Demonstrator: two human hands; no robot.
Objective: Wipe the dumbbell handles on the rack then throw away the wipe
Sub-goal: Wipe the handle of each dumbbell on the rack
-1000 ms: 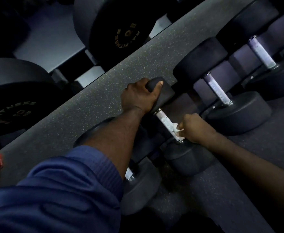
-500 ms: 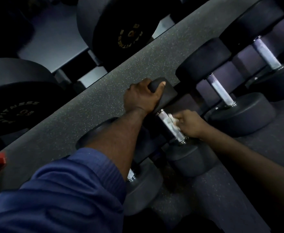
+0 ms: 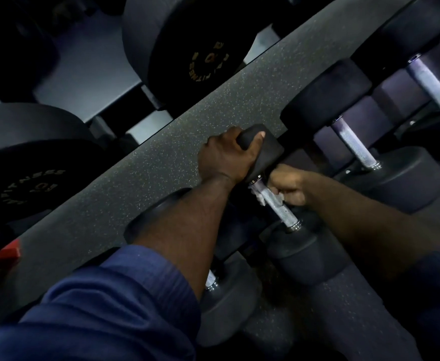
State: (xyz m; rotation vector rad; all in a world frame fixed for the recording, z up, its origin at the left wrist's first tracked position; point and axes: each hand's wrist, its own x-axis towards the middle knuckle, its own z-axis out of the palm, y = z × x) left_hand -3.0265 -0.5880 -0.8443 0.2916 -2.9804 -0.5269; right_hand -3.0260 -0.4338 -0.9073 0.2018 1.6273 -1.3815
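A small black dumbbell lies on the rack with a knurled silver handle (image 3: 281, 207). My left hand (image 3: 226, 157) grips its upper head (image 3: 266, 149), thumb over the top. My right hand (image 3: 288, 187) holds a white wipe (image 3: 262, 200) wrapped round the upper part of the handle, near the upper head. The lower head (image 3: 307, 254) sits below, uncovered. Most of the wipe is hidden behind the handle and my fingers.
Two larger dumbbells with silver handles (image 3: 354, 144) (image 3: 431, 84) lie to the right. Another dumbbell (image 3: 229, 303) sits under my left forearm. A speckled rubber shelf (image 3: 135, 178) runs diagonally; big black dumbbells (image 3: 187, 48) rest above it. A red piece (image 3: 5, 252) shows at left.
My right hand has slid the wipe up the handle, from the lower collar to the upper end near the head. My left hand keeps its grip on the upper head.
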